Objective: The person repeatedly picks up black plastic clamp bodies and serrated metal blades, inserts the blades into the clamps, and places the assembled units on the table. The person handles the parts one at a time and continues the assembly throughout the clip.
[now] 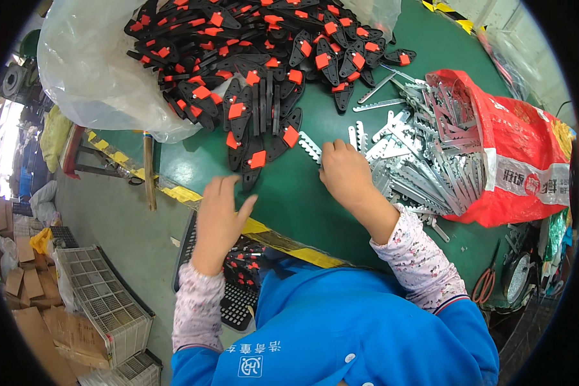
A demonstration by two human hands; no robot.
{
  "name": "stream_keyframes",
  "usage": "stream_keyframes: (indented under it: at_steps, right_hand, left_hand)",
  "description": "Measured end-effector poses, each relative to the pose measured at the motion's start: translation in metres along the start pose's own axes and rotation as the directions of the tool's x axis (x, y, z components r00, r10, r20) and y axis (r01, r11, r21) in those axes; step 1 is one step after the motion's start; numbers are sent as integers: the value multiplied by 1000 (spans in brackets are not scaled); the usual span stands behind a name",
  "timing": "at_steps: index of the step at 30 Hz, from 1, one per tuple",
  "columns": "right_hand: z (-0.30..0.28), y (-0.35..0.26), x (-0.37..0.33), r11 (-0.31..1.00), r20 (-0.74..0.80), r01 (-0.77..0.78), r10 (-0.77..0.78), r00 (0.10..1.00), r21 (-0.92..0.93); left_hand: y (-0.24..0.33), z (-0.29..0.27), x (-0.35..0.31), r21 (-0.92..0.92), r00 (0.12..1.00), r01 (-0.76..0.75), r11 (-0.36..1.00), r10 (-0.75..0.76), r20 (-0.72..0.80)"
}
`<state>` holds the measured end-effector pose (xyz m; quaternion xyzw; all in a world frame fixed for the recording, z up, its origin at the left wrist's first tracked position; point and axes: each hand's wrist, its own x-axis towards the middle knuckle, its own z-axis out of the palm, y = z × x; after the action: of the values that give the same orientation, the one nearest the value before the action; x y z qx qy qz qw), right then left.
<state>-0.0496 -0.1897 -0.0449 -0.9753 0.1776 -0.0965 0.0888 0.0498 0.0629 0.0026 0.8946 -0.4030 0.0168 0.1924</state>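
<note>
My left hand (220,215) hangs open at the table's near edge, thumb and fingers apart. Just beyond its fingertips lies a black plastic part with a red tab (257,159), at the front of a big heap of such black parts (238,64). Over the green table, my right hand (346,172) is closed on one end of a notched metal strip (310,147), which points out to the left toward the black parts. Many similar silvery strips (424,151) lie loose just right of that hand and spill from a red plastic sack (518,148).
Clear plastic sheeting (90,71) surrounds the black heap. Yellow tape (270,238) marks the green table's near edge. Red-handled scissors (484,283) are at the right. A crate of black and red parts (241,267) sits below the edge; grey crates (103,289) and cardboard (38,321) stand left.
</note>
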Motion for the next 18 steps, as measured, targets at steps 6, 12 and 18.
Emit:
stream_keyframes:
  at_steps: [6, 12, 18]
  right_hand:
    - [1, 6, -9, 996, -88, 86, -85, 992, 5]
    - [-19, 13, -25, 967, -184, 149, -112, 977, 205]
    - [-5, 14, -27, 968, -201, 202, -170, 965, 151]
  left_hand:
    - [15, 61, 45, 74, 968, 166, 983, -149, -200]
    - [20, 33, 36, -380, 926, 374, 846, -364, 101]
    - [19, 19, 7, -457, 871, 485, 745, -455, 183]
